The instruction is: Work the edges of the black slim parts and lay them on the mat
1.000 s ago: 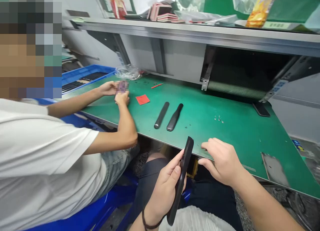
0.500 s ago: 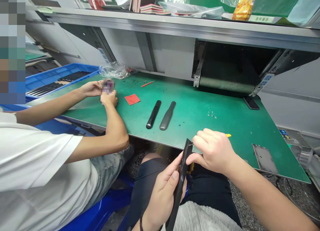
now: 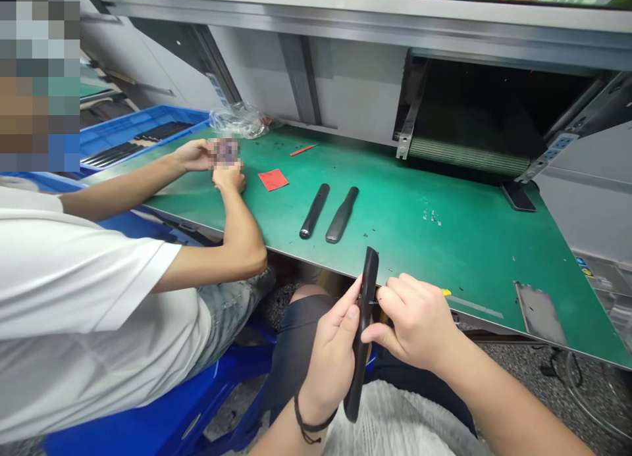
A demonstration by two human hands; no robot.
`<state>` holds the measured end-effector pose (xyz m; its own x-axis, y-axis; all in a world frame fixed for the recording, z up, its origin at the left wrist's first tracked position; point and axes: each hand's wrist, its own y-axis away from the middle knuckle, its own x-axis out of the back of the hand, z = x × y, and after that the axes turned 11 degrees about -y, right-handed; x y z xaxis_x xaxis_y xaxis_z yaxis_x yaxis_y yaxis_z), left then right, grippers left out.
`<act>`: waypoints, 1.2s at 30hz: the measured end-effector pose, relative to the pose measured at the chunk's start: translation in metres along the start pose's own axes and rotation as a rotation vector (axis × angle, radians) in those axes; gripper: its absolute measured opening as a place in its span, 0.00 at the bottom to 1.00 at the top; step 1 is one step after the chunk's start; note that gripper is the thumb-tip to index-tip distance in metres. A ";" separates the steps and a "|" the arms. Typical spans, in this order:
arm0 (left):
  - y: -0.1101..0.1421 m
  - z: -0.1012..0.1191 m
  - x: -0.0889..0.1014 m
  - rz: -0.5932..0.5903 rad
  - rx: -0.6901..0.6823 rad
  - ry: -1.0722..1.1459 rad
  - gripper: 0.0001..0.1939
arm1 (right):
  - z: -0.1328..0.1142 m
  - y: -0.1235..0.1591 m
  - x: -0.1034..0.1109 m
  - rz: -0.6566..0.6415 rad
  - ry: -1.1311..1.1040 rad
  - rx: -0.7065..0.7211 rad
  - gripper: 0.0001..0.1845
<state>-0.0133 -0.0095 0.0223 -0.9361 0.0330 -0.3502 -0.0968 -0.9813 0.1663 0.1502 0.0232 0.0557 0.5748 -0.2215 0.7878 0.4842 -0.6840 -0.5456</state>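
Observation:
Above my lap, my left hand (image 3: 332,347) is wrapped around a long black plastic handle piece (image 3: 364,337), which is tilted nearly upright. My right hand (image 3: 417,321) is closed beside it, the thumb against the piece's right side. Out of the back of that fist pokes the yellow end of a slim tool (image 3: 447,292). Its thin metal tip seems to meet the black piece; most of the tool is hidden by my fingers. On the green table lie a glossy black handle piece (image 3: 315,211) and a greyer, waisted one (image 3: 342,215).
A co-worker's hands (image 3: 227,170) hold a blurred object at the left. Behind them are a blue tray (image 3: 190,116) of black parts and clear plastic bags (image 3: 241,122). A red square (image 3: 273,179), a red stick (image 3: 303,150), a phone (image 3: 518,197) and a grey plate (image 3: 539,313) lie on the table.
My right hand and the tool have moved down along the black piece, which stands more upright. My view has tilted down and shifted left. The pieces on the table lie as before.

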 end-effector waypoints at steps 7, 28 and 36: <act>-0.010 0.007 0.002 0.103 -0.054 -0.110 0.27 | -0.014 0.009 -0.007 -0.082 -0.049 0.037 0.38; -0.018 0.007 -0.007 0.095 -0.045 0.008 0.30 | -0.024 0.027 -0.013 -0.147 -0.078 0.051 0.36; -0.027 0.017 -0.007 0.199 -0.039 0.186 0.31 | -0.036 0.038 -0.017 -0.226 -0.093 0.085 0.35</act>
<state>-0.0102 0.0197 0.0360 -0.8570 -0.1932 -0.4777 0.0996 -0.9717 0.2143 0.1349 -0.0245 0.0317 0.5020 -0.0024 0.8648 0.6584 -0.6473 -0.3840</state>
